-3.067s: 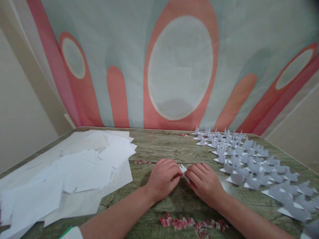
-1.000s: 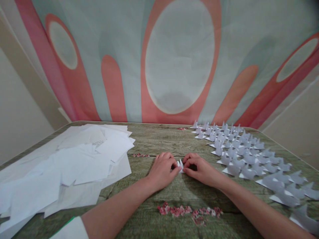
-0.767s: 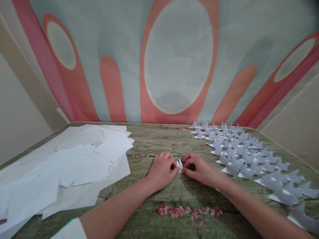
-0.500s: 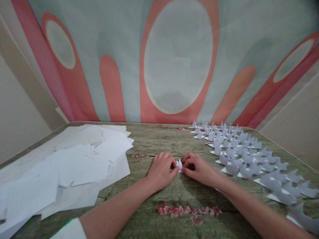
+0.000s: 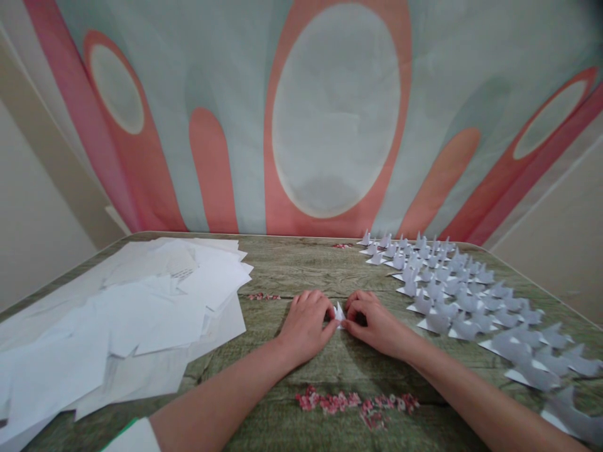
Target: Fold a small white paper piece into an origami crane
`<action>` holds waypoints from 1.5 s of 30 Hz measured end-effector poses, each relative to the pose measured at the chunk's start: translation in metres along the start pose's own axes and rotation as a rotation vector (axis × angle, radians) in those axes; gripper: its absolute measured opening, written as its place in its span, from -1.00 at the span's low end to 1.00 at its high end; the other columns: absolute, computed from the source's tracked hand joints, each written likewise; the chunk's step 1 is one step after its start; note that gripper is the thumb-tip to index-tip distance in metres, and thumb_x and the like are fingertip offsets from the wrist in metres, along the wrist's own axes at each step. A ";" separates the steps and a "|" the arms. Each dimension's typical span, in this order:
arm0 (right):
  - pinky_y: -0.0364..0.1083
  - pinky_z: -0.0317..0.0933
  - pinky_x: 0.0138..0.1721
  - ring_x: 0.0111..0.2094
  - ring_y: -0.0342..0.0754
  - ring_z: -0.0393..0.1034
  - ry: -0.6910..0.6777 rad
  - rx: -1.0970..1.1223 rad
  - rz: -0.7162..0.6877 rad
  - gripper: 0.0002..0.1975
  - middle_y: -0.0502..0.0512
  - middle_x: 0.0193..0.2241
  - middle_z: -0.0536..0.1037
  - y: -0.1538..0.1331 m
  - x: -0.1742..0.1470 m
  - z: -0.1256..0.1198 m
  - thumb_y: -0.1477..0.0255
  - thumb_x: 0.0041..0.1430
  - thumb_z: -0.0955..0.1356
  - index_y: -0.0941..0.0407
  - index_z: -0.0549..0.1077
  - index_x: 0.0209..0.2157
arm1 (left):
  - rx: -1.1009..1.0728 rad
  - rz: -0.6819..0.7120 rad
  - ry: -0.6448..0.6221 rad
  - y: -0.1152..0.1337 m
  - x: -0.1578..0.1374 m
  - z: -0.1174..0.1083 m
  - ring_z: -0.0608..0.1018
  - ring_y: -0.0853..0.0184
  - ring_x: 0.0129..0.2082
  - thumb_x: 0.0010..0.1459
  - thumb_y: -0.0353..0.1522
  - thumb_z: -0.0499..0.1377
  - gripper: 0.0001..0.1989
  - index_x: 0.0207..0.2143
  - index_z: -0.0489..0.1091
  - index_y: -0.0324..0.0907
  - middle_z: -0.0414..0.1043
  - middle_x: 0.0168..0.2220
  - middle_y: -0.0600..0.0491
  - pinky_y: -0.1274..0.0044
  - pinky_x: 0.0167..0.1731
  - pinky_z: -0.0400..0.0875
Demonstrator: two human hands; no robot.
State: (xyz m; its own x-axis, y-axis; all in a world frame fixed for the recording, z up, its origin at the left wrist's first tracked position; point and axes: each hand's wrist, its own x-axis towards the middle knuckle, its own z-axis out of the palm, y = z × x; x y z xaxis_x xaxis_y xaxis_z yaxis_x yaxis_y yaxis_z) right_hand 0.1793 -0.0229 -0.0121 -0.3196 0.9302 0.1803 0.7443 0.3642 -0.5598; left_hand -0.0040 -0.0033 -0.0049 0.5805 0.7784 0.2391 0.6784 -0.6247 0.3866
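Observation:
Between my two hands, at the middle of the table, is a small white folded-paper bird (image 5: 338, 314) with pointed tips standing up. My left hand (image 5: 308, 323) pinches its left side between thumb and fingers. From the right, my right hand (image 5: 372, 321) grips the other side, its thumb and index finger curled together at the paper. The fingertips cover much of the bird's lower part. Several finished-looking white paper birds (image 5: 438, 317) stand in rows to the right of my right hand.
A wide spread of loose white paper sheets (image 5: 155, 314) covers the left of the wood-patterned table (image 5: 292, 263). Pink flower prints (image 5: 330, 400) mark the tabletop. Behind the far edge hangs a blue-grey and coral patterned backdrop (image 5: 245, 125).
Both hands stay at nearly the same spot on the paper bird. The right fingers have curled in slightly closer to it. The view has shifted a little.

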 end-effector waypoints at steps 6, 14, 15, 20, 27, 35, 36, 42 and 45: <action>-0.04 0.08 -0.24 -0.27 -0.05 0.20 0.036 -0.076 0.032 -0.91 0.04 -0.38 0.36 0.000 -0.002 0.001 0.40 0.01 0.33 0.10 0.33 -0.50 | 0.014 -0.035 0.012 0.002 -0.001 0.001 0.27 0.26 -0.18 0.04 -0.29 0.13 -0.87 -0.35 0.26 -0.12 0.24 -0.27 0.07 0.42 -0.18 0.16; -0.05 0.08 -0.24 -0.28 -0.05 0.22 0.031 -0.032 0.018 -0.88 0.03 -0.38 0.37 0.006 -0.002 -0.002 0.35 0.03 0.32 0.09 0.31 -0.47 | -0.007 -0.064 0.013 0.005 -0.001 0.001 0.26 0.26 -0.17 0.03 -0.31 0.13 -0.87 -0.34 0.25 -0.12 0.23 -0.26 0.07 0.42 -0.17 0.16; -0.06 0.08 -0.24 -0.28 -0.06 0.22 0.020 -0.008 0.014 -0.88 0.02 -0.38 0.38 0.008 -0.001 -0.003 0.34 0.04 0.32 0.09 0.31 -0.47 | -0.009 -0.062 0.016 0.005 -0.001 0.000 0.26 0.26 -0.17 0.03 -0.32 0.14 -0.87 -0.34 0.25 -0.11 0.23 -0.26 0.07 0.42 -0.17 0.16; -0.06 0.09 -0.23 -0.28 -0.06 0.23 -0.008 0.030 0.012 -0.87 0.02 -0.37 0.39 0.010 0.000 -0.006 0.34 0.07 0.29 0.09 0.33 -0.47 | -0.014 -0.043 0.025 0.006 -0.002 -0.001 0.25 0.26 -0.14 0.04 -0.34 0.13 -0.85 -0.29 0.26 -0.08 0.22 -0.23 0.07 0.41 -0.14 0.15; -0.04 0.08 -0.22 -0.26 -0.04 0.21 0.031 -0.083 0.020 -0.87 0.04 -0.34 0.37 0.003 -0.004 0.001 0.32 0.03 0.32 0.08 0.33 -0.46 | -0.020 -0.067 0.013 0.004 -0.002 0.000 0.25 0.26 -0.13 0.06 -0.32 0.12 -0.87 -0.28 0.31 -0.04 0.22 -0.23 0.07 0.40 -0.12 0.14; -0.03 0.06 -0.23 -0.25 -0.03 0.19 0.019 -0.132 0.039 -0.89 0.04 -0.35 0.35 0.001 -0.004 0.001 0.33 0.04 0.31 0.07 0.32 -0.44 | -0.034 -0.064 0.010 0.003 -0.001 -0.004 0.24 0.23 -0.12 0.05 -0.26 0.12 -0.86 -0.29 0.36 -0.02 0.22 -0.22 0.05 0.36 -0.09 0.13; -0.03 0.06 -0.23 -0.25 -0.03 0.19 0.013 -0.130 0.039 -0.89 0.04 -0.35 0.35 0.000 -0.004 0.001 0.34 0.04 0.31 0.07 0.32 -0.44 | -0.042 -0.065 0.006 0.002 -0.001 -0.005 0.24 0.22 -0.11 0.04 -0.26 0.12 -0.86 -0.30 0.37 -0.02 0.22 -0.22 0.05 0.35 -0.09 0.13; -0.03 0.06 -0.21 -0.23 -0.03 0.20 -0.006 -0.103 0.037 -0.91 0.03 -0.33 0.35 0.001 -0.004 -0.003 0.35 0.03 0.32 0.07 0.33 -0.44 | -0.085 -0.068 -0.034 -0.004 -0.001 -0.008 0.24 0.22 -0.09 0.02 -0.26 0.15 -0.83 -0.27 0.38 0.04 0.21 -0.18 0.07 0.35 -0.04 0.11; -0.03 0.05 -0.20 -0.23 -0.04 0.20 -0.006 -0.088 0.040 -0.89 0.02 -0.33 0.36 0.001 -0.004 -0.002 0.34 0.03 0.32 0.07 0.33 -0.46 | -0.097 -0.068 -0.040 -0.006 0.000 -0.007 0.23 0.22 -0.08 0.00 -0.25 0.16 -0.83 -0.28 0.39 0.05 0.20 -0.16 0.08 0.35 -0.04 0.11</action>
State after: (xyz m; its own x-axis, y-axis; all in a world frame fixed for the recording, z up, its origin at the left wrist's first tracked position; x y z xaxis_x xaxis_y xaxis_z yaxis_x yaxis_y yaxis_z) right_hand 0.1826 -0.0258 -0.0115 -0.2921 0.9439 0.1540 0.8050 0.3296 -0.4933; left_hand -0.0118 0.0010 -0.0009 0.5532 0.8146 0.1741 0.6714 -0.5597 0.4858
